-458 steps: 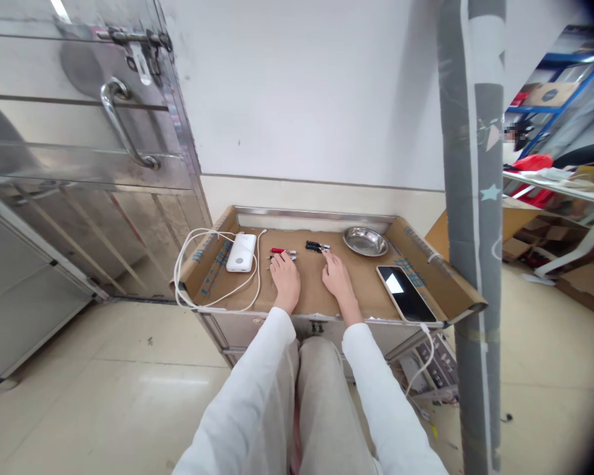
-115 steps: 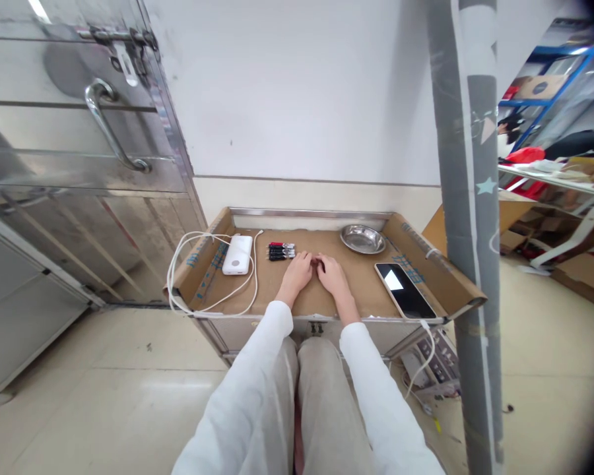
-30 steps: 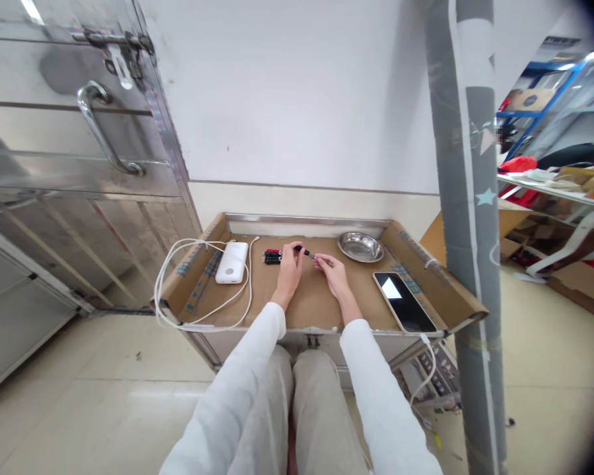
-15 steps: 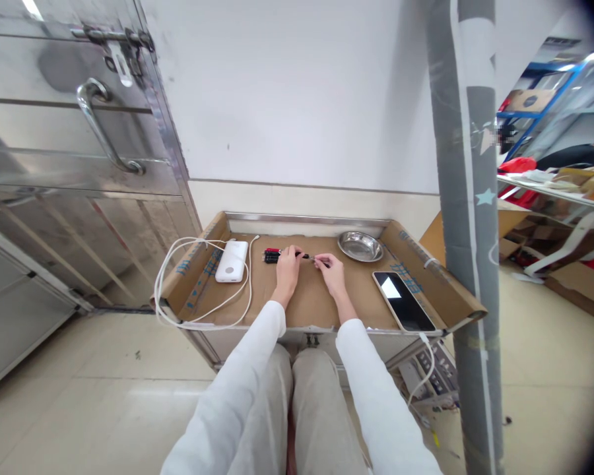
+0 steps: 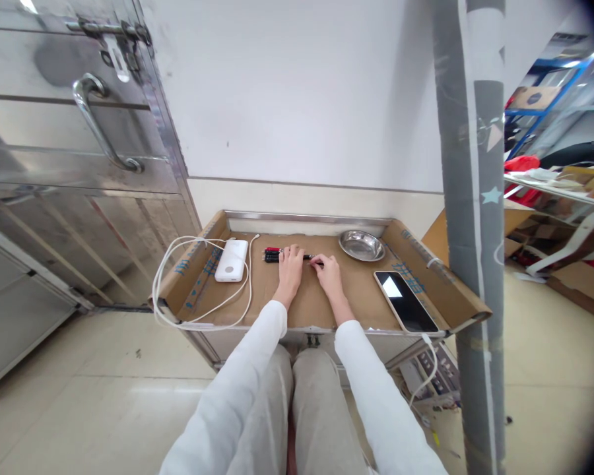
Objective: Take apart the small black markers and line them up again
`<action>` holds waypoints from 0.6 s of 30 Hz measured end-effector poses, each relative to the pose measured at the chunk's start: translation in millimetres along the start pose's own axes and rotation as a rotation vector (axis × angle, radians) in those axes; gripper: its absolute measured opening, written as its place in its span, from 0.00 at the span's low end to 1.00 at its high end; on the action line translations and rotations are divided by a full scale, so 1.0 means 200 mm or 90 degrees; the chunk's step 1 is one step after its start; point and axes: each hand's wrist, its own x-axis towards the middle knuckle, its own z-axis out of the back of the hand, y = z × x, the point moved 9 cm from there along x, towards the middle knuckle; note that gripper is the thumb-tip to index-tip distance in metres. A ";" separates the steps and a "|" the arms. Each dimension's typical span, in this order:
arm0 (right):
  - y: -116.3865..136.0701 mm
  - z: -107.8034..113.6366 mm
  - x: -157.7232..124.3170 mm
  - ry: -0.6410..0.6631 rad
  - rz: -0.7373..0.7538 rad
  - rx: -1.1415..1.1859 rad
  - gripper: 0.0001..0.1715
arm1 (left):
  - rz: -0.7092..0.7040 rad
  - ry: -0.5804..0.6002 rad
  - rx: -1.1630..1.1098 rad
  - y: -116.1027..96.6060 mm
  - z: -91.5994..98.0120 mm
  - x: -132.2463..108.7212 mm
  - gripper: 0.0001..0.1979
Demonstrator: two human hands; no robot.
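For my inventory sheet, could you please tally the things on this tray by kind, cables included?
Power bank: 1
Cables: 2, one hanging from the phone
Phone: 1
Bowl: 1
Small red and black pieces: too small to count
Total: 5, plus the small pieces

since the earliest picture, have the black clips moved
Yes. The black clips went left, away from the steel bowl, and now lie in a row beside the white power bank; the right hand pinches one that the left hand touches.
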 end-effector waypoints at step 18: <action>0.02 0.02 0.00 -0.045 0.025 0.042 0.16 | 0.008 0.028 0.043 -0.02 -0.02 -0.02 0.08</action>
